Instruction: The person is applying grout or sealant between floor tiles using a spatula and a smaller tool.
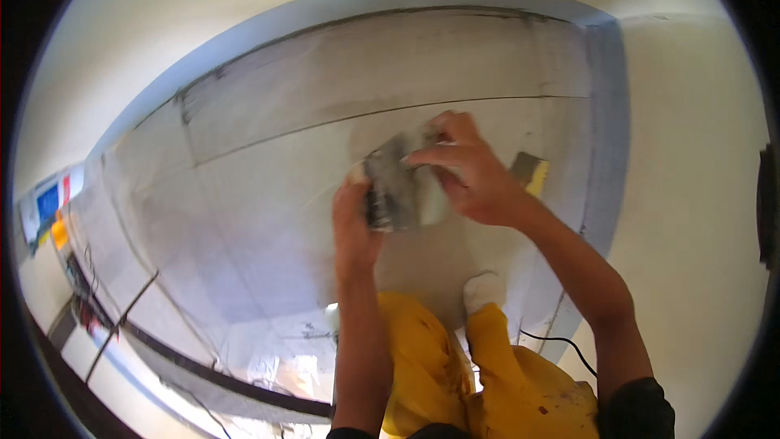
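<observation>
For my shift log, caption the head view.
Left hand holding a blurred grey object, right hand close by, above a pale floor.

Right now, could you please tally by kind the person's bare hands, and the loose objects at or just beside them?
Left hand and right hand, both bare: 2
Grey flat piece at the hands, blurred: 1
Grey-and-yellow block just right of the right hand: 1
Total: 4

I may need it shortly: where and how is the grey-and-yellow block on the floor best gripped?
Probably by the block's yellow side, coming from the right: that side faces right, while the right hand is on its left. Its thickness is hard to judge.
</observation>
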`<state>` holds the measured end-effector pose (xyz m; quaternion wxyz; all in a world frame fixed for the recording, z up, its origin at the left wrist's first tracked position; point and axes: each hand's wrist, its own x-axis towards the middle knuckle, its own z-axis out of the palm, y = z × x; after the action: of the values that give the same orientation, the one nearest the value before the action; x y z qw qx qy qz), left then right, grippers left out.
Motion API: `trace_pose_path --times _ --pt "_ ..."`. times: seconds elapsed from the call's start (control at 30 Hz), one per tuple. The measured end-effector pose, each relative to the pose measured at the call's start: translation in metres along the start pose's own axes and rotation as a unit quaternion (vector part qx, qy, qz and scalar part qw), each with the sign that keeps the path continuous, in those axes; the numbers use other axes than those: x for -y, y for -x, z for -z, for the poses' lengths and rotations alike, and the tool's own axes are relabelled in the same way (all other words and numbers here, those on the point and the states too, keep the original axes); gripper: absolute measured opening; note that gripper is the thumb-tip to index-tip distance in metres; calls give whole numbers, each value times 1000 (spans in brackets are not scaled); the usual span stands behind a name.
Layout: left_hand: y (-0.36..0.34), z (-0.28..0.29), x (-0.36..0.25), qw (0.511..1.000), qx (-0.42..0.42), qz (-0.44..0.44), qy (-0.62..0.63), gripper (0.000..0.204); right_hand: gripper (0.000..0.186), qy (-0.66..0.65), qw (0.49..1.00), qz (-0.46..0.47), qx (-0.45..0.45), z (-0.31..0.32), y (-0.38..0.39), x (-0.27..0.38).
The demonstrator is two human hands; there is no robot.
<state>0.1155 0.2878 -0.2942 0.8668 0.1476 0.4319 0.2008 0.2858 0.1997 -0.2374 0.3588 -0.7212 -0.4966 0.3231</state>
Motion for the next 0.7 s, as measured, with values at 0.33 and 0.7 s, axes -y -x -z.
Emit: trace_pose_path --times 0.33,0.7 --pt "-7 11 -2 995 -76 -52 -36 25 39 150 859 -251 -420 104 -28 -163" --pt "-6 7 -7 994 -100 -47 3 19 47 162 748 -392 -511 143 -54 -211"
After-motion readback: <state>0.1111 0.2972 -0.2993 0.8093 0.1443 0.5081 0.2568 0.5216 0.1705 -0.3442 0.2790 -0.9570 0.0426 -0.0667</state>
